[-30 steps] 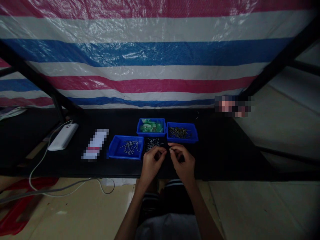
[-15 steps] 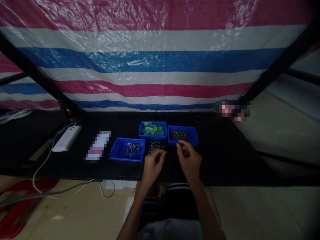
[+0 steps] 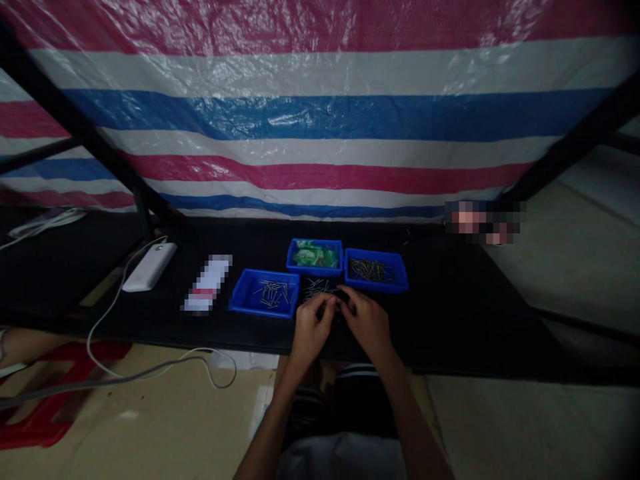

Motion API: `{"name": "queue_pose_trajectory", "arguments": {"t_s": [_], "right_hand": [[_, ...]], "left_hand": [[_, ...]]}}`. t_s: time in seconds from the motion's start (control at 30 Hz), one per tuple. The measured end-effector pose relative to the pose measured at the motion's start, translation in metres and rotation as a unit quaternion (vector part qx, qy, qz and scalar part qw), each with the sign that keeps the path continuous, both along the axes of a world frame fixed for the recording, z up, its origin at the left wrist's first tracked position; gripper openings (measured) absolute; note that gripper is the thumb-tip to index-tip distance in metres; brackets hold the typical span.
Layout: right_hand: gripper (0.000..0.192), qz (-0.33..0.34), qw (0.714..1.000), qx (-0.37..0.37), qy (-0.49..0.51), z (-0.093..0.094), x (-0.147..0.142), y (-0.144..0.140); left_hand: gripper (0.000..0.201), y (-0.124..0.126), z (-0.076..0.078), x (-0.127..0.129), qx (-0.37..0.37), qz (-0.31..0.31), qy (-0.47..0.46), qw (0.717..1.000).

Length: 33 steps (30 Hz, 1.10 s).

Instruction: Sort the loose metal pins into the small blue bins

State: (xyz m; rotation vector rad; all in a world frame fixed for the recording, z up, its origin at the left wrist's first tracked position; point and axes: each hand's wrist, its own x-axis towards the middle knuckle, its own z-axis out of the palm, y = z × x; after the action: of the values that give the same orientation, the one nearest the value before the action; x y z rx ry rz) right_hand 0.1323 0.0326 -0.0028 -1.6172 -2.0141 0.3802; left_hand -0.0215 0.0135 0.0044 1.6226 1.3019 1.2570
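Note:
My left hand (image 3: 313, 323) and my right hand (image 3: 366, 319) meet fingertip to fingertip over the front of the black table. Both are closed in a pinch; whatever sits between the fingers is too small and dark to name. Just beyond them lies a loose pile of thin metal pins or screws (image 3: 317, 287). Left of the pile, a blue tray (image 3: 241, 293) holds similar silvery pieces (image 3: 273, 293). Behind the right hand, another blue tray (image 3: 400, 280) contains darker, brassy screw-like pieces (image 3: 369, 269). A third blue tray (image 3: 314, 272) at the back holds green-and-clear plastic packets (image 3: 315, 255).
On the black table (image 3: 450, 313), a white power bank (image 3: 150, 268) with a cable (image 3: 91, 327) stands at the left, beside a blurred-out flat object (image 3: 207, 283). Striped sheeting (image 3: 320, 120) hangs behind. A red stool (image 3: 45, 427) and part of another person's limb (image 3: 30, 345) are at lower left.
My right hand has moved left and down from the brassy-piece tray to meet my left hand, which stays near the loose pile. The whole view has shifted slightly.

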Motion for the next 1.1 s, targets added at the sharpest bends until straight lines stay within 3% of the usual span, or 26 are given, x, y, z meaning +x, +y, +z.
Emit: {"name": "queue_pose_trajectory", "arguments": {"t_s": [0.3,0.5,0.6,1.1], "right_hand": [[0.012,-0.026,1.0,-0.01,0.004,-0.002,-0.006,-0.001],[0.016,0.018,0.976,-0.001,0.218,-0.002,-0.007,-0.011],[0.014,0.045,0.961,-0.018,0.272,-0.002,-0.007,-0.015],[0.021,0.073,0.95,-0.014,0.302,0.007,-0.004,-0.015]], "left_hand": [[0.025,0.0,-0.001,0.0,-0.011,0.003,0.004,1.0],[0.013,0.0,-0.001,0.002,-0.028,0.036,-0.048,0.998],[0.014,-0.001,-0.001,0.001,-0.012,0.025,-0.057,0.998],[0.017,-0.003,0.0,-0.001,0.01,-0.016,-0.037,0.999]]}}
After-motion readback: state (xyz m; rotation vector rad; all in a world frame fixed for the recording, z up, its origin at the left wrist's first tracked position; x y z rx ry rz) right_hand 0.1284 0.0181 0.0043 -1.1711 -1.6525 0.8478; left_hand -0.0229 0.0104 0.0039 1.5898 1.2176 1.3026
